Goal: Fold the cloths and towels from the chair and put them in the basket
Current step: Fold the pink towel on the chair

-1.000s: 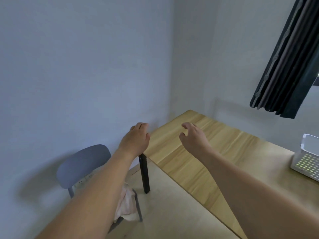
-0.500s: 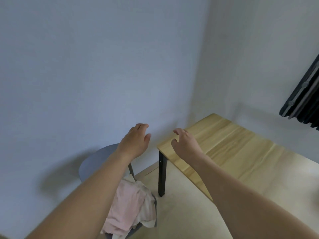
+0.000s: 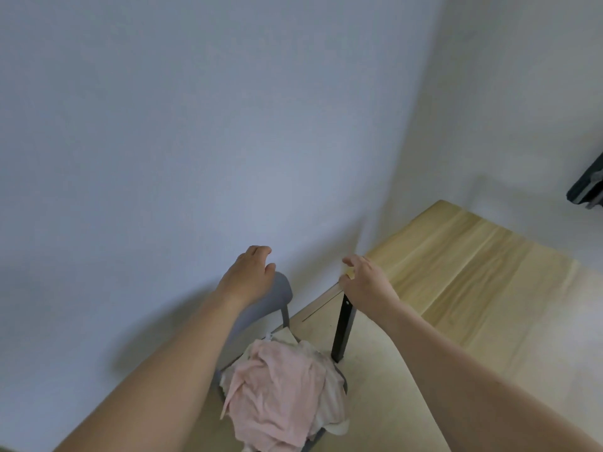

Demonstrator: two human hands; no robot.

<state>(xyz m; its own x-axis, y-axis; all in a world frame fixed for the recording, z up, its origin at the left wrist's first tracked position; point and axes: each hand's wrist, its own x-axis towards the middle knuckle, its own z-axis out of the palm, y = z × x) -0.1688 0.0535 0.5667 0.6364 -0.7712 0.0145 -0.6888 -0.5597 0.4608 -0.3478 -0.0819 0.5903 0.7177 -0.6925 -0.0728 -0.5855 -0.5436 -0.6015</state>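
Head view: both arms reach forward, bare, nothing in either hand. Left hand [image 3: 249, 275] hangs in the air over the chair [image 3: 283, 290] backrest, fingers loosely curled and relaxed, gripping nothing; whether it touches the backrest top, can't tell. Right hand [image 3: 365, 283] sits in front of the near-left corner of the table [image 3: 473, 272], fingers also loose and slightly spread, holding nothing; contact with the corner not clear.

Cloths [image 3: 287, 396]: a crumpled pink pile with some cream or white fabric under and around it, heaped on the chair seat, covering most of it. Part of the pile droops over the seat's front edge. Unfolded, well below both hands.

Chair is grey-blue with a rounded backrest, set close to the wall [image 3: 195, 141], just left of the table's black leg [image 3: 342, 327]. Narrow gap between the chair seat and that leg. Seat's right edge is near the leg, not touching as far as visible.

Table top is light wood, bare across the visible part, far-left corner pushed into the room corner. Left edge runs from the black leg back to the wall. Floor [image 3: 391, 386] is pale, open between the chair and the table's near edge.

Dark curtain [image 3: 587, 190] just clips the right frame edge, above the table's far side and apart from it.

Frame is somewhat motion-blurred.
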